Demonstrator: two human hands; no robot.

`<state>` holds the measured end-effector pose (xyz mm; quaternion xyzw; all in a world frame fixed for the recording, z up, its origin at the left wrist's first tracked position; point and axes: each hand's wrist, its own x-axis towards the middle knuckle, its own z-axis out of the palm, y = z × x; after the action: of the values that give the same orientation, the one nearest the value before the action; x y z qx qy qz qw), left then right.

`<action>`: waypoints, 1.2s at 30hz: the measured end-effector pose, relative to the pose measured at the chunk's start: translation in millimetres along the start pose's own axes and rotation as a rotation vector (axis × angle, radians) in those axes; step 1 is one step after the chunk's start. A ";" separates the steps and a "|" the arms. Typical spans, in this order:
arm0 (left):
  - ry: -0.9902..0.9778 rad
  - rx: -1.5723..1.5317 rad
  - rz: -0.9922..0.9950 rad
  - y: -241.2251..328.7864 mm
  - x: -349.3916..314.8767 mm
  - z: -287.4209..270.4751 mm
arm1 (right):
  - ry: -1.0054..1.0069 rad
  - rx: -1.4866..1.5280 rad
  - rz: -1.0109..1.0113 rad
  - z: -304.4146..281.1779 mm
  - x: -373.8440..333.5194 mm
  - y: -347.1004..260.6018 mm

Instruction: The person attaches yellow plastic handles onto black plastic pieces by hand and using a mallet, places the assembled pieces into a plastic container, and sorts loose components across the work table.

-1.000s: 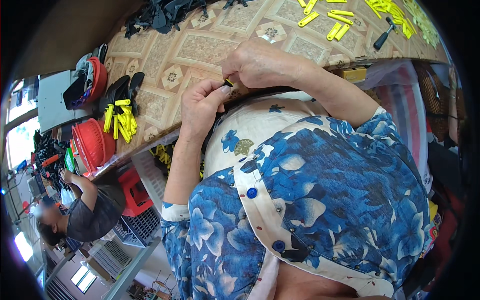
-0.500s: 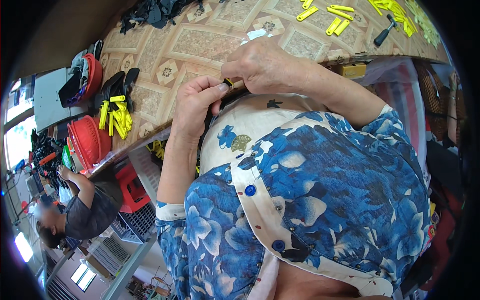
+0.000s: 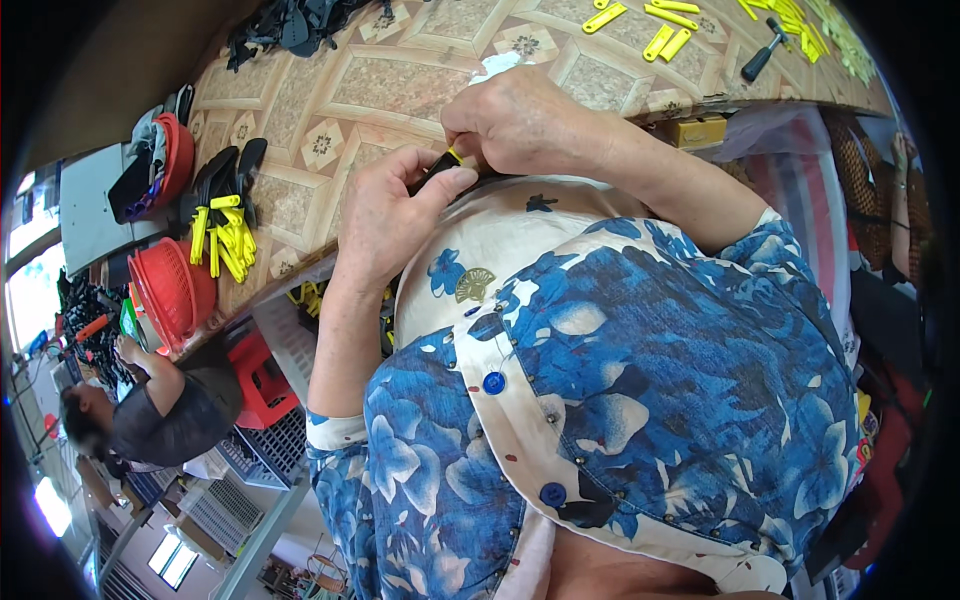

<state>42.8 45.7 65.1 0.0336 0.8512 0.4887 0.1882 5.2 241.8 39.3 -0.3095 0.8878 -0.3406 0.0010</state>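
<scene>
My left hand (image 3: pixel 385 215) pinches a small black piece with a yellow end (image 3: pixel 437 172) between thumb and fingers, just off the table's near edge. Against the yellow end, the curled fingers of my right hand (image 3: pixel 525 120) are closed; what they grip is hidden behind the knuckles. Beside the left forearm, on the table's left side, lies a bundle of black flat-bladed tools with yellow handles (image 3: pixel 228 235). Loose yellow handles (image 3: pixel 660 42) are spread at the far right. Near them rests a small black-handled hammer (image 3: pixel 765 55).
The patterned tabletop (image 3: pixel 390 85) bears a heap of black parts (image 3: pixel 295 30) at its far edge. Red baskets (image 3: pixel 172 290) stand at the left. A small yellow box (image 3: pixel 697 131) sits below the right edge. Another person (image 3: pixel 175 410) sits at the left.
More of the black piece now shows between my left thumb and fingers. My left hand has opened slightly around it, while my right hand stays close to the yellow end. The view has shifted a little.
</scene>
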 end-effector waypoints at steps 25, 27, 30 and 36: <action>0.297 0.470 0.552 -20.3 -0.1 23.6 | 0.014 -0.080 0.042 10.0 3.8 -0.6; 0.296 0.445 0.548 -19.1 -0.4 23.4 | -0.051 0.089 0.063 6.6 6.9 4.2; 0.299 0.638 0.515 -11.3 1.9 20.7 | -0.113 0.319 0.171 1.1 14.2 21.9; 0.451 0.480 0.658 -16.6 8.2 8.3 | 0.118 0.487 0.361 -34.4 -3.6 55.3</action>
<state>40.3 45.8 45.0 0.2374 0.9040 0.3066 -0.1799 -29.6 296.4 31.5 -0.1169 0.8192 -0.5551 0.0840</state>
